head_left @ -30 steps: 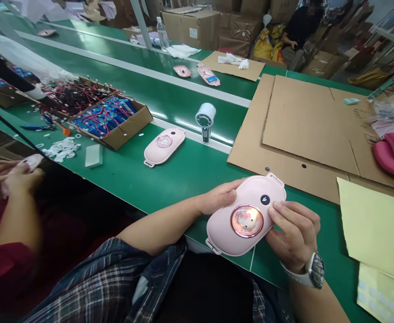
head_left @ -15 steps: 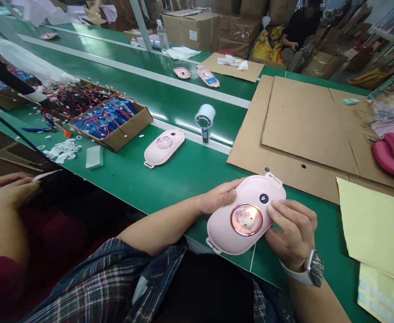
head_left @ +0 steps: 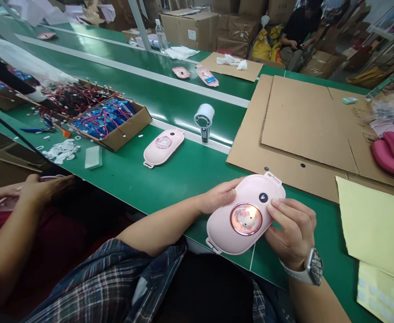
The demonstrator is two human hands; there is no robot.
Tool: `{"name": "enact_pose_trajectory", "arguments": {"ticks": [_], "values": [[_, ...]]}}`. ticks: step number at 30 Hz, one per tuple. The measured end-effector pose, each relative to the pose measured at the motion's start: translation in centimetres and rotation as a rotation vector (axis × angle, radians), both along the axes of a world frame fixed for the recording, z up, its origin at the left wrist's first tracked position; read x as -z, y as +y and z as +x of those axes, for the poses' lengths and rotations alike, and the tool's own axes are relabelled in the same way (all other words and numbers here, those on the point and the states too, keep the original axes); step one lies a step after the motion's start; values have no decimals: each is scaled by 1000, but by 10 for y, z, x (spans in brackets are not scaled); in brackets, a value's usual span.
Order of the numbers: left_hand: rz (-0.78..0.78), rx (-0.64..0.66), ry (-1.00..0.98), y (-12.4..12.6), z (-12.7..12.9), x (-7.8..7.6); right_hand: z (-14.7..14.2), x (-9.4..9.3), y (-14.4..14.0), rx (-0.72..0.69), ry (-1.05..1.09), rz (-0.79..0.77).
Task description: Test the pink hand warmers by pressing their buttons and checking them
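Observation:
A pink oval device [head_left: 222,229], which looks like a heating belt unit with strap loops at both ends, is held tilted over the table's near edge. Its round cartoon window [head_left: 246,219] glows orange, and a small black display [head_left: 263,197] shows a lit character. My left hand [head_left: 219,196] grips the upper left side, thumb on the front. With a watch on its wrist, my right hand [head_left: 293,226] holds the right side, fingertips on the face beside the display. Both hands' rear fingers are partly hidden. A similar pink device [head_left: 164,148] lies farther left on the green table.
A handheld fan [head_left: 204,122] stands beyond the devices. To the left are a carton of blue battery packs [head_left: 104,119] and white rings [head_left: 62,151]. Cardboard sheets [head_left: 311,121] and yellow sheets [head_left: 372,224] lie right. A co-worker's hands [head_left: 42,193] are at lower left.
My hands and the lit pink device stay almost still. At the left, the co-worker's hands have shifted; a pink part now shows there, and the white piece seen before is gone from sight.

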State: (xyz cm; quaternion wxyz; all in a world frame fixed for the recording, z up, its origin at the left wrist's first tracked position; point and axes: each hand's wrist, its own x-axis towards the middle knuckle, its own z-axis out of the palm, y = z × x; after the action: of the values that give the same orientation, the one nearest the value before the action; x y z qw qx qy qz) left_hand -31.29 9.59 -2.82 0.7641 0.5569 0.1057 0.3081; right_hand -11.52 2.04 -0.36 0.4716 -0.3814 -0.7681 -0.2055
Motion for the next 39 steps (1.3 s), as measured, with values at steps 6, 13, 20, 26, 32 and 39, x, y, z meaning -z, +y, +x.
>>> {"name": "enact_pose_trajectory", "arguments": {"ticks": [6,13,20,26,32,39], "values": [[-10,7,-28,0,0,4,1,1,2,-21,51,3],[21,-37,-11,1,0,7,2,1,2,-31,33,1],[25,-43,11,2,0,8,3,-1,2,-39,12,-17],[-78,-19,-55,-1,3,7,4,4,3,-39,-12,-9],[-223,-23,-85,-2,7,13,6,5,3,-52,-30,4],[-191,12,-44,0,7,4,8,5,2,-32,-51,-53]]}}
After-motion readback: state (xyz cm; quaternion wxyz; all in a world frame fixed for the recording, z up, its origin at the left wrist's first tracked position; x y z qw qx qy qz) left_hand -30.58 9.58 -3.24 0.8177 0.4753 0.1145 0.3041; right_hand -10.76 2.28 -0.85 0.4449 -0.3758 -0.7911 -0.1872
